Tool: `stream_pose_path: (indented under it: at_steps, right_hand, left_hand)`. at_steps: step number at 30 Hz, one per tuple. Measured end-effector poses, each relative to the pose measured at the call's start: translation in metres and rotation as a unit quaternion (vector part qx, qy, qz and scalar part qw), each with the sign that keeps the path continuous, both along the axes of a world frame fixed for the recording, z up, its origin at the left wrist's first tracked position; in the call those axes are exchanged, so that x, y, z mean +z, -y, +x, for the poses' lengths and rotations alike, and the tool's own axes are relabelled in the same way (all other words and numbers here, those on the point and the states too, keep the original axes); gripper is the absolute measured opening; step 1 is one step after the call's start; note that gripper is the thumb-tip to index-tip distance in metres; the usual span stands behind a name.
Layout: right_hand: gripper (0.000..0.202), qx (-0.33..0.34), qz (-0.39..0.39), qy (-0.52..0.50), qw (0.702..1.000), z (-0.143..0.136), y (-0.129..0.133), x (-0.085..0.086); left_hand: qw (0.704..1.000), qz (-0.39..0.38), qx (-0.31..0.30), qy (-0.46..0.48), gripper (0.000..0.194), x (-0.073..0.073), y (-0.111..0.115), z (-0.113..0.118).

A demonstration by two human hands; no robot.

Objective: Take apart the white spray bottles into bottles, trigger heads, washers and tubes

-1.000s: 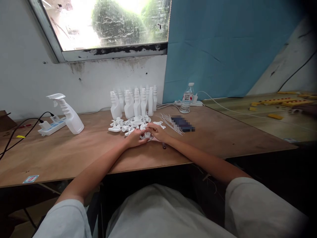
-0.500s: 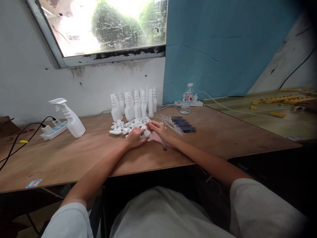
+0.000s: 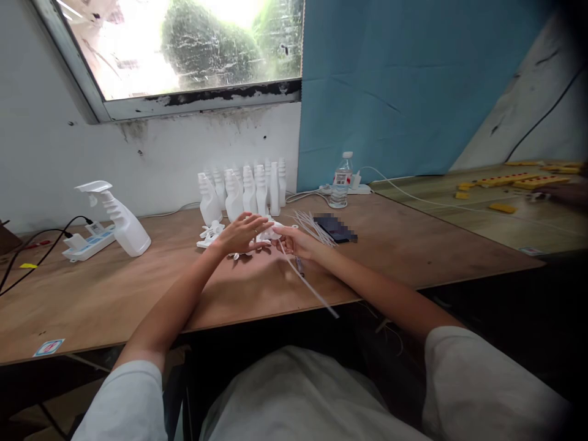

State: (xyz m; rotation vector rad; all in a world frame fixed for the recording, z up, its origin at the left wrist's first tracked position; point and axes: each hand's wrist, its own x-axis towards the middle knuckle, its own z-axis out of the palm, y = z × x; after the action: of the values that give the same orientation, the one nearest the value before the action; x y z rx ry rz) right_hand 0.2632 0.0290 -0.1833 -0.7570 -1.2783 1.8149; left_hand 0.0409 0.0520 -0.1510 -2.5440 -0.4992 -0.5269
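Observation:
My right hand (image 3: 296, 242) is closed around a white trigger spray head (image 3: 275, 228), largely hidden by the fingers. From it a thin white dip tube (image 3: 310, 285) slants down toward the table's front edge. My left hand (image 3: 243, 234) hovers just left of it over the pile, its fingers stretched out and apart. Whether its fingertips touch the spray head, I cannot tell. Loose white sprayer parts (image 3: 211, 233) lie heaped beneath and beside the left hand. Under my right hand lies a small pen-like object (image 3: 300, 266), partly covered.
White bottles without tops (image 3: 234, 196) stand grouped behind the pile. A bottle with a sprayer on it (image 3: 128, 223) stands left, near a power strip (image 3: 89, 245). Loose tubes (image 3: 315, 226), a blurred dark flat object (image 3: 337, 228) and a water bottle (image 3: 340, 180) are right of the group.
A long white tube now sticks out from the spray head in my right hand. My left hand has lifted and its fingers have straightened. The view has shifted slightly.

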Motion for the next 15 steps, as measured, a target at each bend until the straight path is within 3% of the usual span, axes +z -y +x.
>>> stream_pose_path:
  at_steps: [1, 3, 5, 8, 11, 15]
  right_hand:
    - [0.019, -0.009, -0.012, -0.009, 1.0, 0.002, -0.003, 0.0]
    - [0.017, -0.027, -0.035, -0.027, 0.999, 0.007, -0.008, 0.0]
    - [0.016, -0.042, -0.056, -0.044, 0.997, 0.011, -0.013, 0.0]
    - [0.014, -0.056, -0.081, -0.063, 0.993, 0.014, -0.015, -0.001]
    - [0.013, -0.055, -0.097, -0.074, 0.991, 0.015, -0.014, -0.002]
    - [0.012, -0.044, -0.096, -0.093, 0.99, 0.015, -0.012, -0.004]
  left_hand:
    - [1.0, -0.017, 0.02, 0.014, 0.051, 0.003, -0.007, -0.009]
    - [0.983, -0.068, 0.134, 0.108, 0.053, 0.006, -0.023, -0.03]
    - [0.926, -0.096, 0.284, 0.23, 0.048, 0.007, -0.041, -0.051]
    - [0.847, -0.106, 0.412, 0.32, 0.054, 0.006, -0.07, -0.074]
    - [0.78, -0.154, 0.494, 0.352, 0.065, 0.002, -0.094, -0.084]
    - [0.746, -0.196, 0.524, 0.36, 0.051, 0.001, -0.107, -0.087]
